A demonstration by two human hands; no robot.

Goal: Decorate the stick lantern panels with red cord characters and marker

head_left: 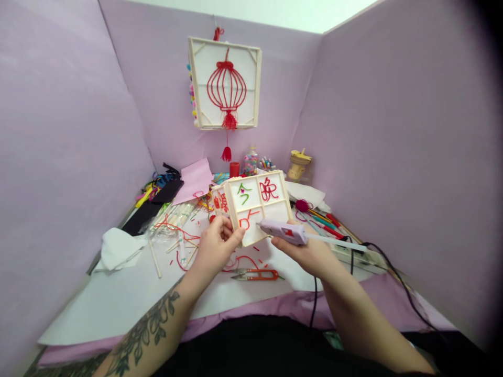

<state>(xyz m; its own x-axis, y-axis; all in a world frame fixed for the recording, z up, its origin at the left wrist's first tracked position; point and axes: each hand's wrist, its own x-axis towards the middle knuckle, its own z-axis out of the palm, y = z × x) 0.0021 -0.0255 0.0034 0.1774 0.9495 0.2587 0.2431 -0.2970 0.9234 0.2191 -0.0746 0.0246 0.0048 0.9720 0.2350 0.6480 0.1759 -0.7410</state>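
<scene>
Left hand point(220, 236): at the centre of the frame, we pinch the lower left edge of the framed box point(252, 207) between thumb and fingers.
Framed box: we see it just above and right of that hand, tilted, its front bearing green and red characters.
Right hand point(302, 252): right of centre, closed around the glue gun point(283, 231).
Nozzle: over the lower left panel; we cannot tell whether it touches.
Orange snips point(262, 274): below the box, lower centre.
</scene>
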